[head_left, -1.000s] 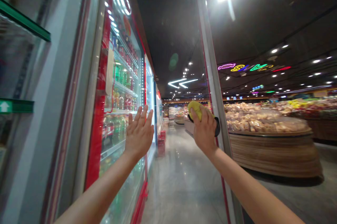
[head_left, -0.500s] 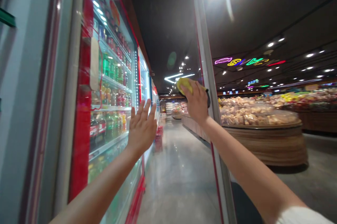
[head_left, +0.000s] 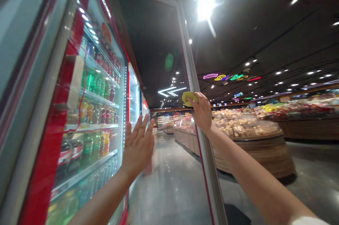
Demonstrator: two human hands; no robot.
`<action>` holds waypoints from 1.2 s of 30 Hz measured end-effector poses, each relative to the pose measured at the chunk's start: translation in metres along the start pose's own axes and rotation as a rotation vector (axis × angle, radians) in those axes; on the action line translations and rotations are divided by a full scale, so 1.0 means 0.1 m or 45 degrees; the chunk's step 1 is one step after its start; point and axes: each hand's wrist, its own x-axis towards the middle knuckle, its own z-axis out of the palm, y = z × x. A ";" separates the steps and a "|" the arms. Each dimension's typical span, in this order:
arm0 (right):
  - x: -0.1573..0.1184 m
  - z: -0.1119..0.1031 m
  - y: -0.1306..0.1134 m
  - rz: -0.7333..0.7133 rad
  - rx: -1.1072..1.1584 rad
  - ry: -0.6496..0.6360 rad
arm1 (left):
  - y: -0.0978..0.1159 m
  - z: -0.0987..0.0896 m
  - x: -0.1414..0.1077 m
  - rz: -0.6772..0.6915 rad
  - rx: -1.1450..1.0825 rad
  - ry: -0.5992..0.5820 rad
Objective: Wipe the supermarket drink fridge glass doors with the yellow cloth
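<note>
A framed glass door (head_left: 188, 52) stands open in front of me, its metal edge running down the middle of the view. My right hand (head_left: 202, 111) grips a yellow cloth (head_left: 189, 98) at that edge, the cloth against the glass side. Left of it, my left hand (head_left: 139, 145) is raised with its fingers spread and nothing in it, palm toward the glass. Whether its palm touches the pane cannot be told. Through the glass shows a red-framed cooler (head_left: 39, 168) with lit shelves of bottles (head_left: 91, 81) and cans.
Beyond the door, a wood-sided display stand (head_left: 254, 156) holds bagged goods (head_left: 238, 122). More produce stands (head_left: 307, 126) are at the right. A grey floor aisle (head_left: 169, 182) runs ahead, with ceiling lights and coloured neon signs (head_left: 221, 77) above.
The view has tilted and shifted, bringing the door's top frame into sight. My right hand now sits around the door's edge with the cloth. My left hand remains spread.
</note>
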 end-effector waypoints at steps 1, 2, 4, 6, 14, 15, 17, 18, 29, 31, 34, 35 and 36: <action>0.16 0.04 0.04 0.008 0.023 -0.016 | 0.03 0.01 0.04 0.007 -0.004 0.002; 0.35 0.08 0.07 0.016 0.041 -0.037 | 0.06 0.03 0.08 0.018 -0.006 0.004; 0.78 0.12 0.13 0.050 0.058 -0.091 | 0.13 0.07 0.16 0.036 -0.004 0.011; 1.14 0.12 0.18 0.046 0.067 -0.170 | 0.19 0.12 0.22 0.037 -0.001 0.008; 0.38 -0.18 0.22 -0.117 0.002 -0.301 | 0.38 0.17 0.16 0.005 -0.059 -0.093; 0.10 -0.24 0.18 -0.130 -0.005 -0.301 | 0.39 0.16 0.14 0.007 -0.066 -0.093; -0.51 -0.36 0.08 -0.161 -0.018 -0.303 | 0.39 0.14 0.10 0.012 -0.075 -0.078; -0.81 -0.40 0.04 -0.176 -0.036 -0.293 | 0.38 0.13 0.07 0.018 -0.076 -0.067; -0.72 0.00 -0.28 -0.081 0.031 -0.021 | 0.23 -0.04 -0.11 0.022 0.050 -0.155; -0.61 0.05 -0.47 -0.004 -0.015 -0.008 | 0.21 -0.05 -0.13 -0.003 0.050 -0.155; -0.98 -0.02 -0.62 -0.168 -0.070 -0.034 | 0.18 -0.07 -0.19 -0.009 0.029 -0.127; -1.16 -0.07 -0.62 -0.254 -0.076 -0.053 | 0.16 -0.08 -0.21 -0.002 0.018 -0.117; -1.31 -0.12 -0.59 -0.330 -0.076 -0.084 | 0.15 -0.10 -0.24 0.006 0.009 -0.110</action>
